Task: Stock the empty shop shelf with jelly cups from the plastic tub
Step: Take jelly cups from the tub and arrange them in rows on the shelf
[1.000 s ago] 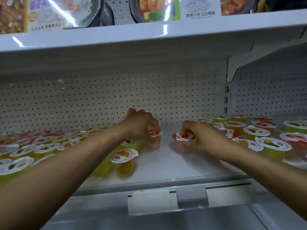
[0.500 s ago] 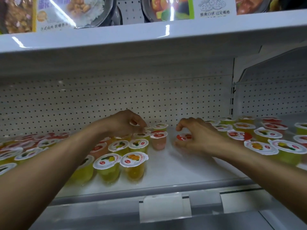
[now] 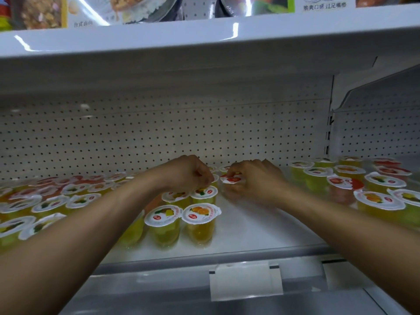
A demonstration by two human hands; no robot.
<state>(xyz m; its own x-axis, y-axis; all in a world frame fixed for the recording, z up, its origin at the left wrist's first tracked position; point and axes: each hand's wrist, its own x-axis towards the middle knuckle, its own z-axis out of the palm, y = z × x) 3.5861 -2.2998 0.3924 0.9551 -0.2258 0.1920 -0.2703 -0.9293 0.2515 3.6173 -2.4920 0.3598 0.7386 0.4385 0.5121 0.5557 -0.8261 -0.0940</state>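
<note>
Both hands reach over the white shop shelf [image 3: 250, 226]. My right hand [image 3: 256, 178] is closed around a red-lidded jelly cup [image 3: 231, 179] near the middle of the shelf. My left hand [image 3: 188, 172] hovers with fingers curled over the back of a cluster of jelly cups; whether it grips one is hidden. In front of it stand a yellow cup [image 3: 163, 223] and an orange cup [image 3: 201, 221]. Several more jelly cups fill the left side [image 3: 52, 203] and the right side [image 3: 379, 196]. The plastic tub is out of view.
A pegboard back wall [image 3: 159, 137] closes the shelf. An upper shelf [image 3: 204, 35] with packaged meals overhangs close above. A price-tag holder [image 3: 245, 280] sits on the front rail. Bare shelf surface lies between the two cup groups.
The right hand has carried its red-lidded cup left and back toward the left cluster. The left hand has shifted right, beside it. The camera view has drifted left.
</note>
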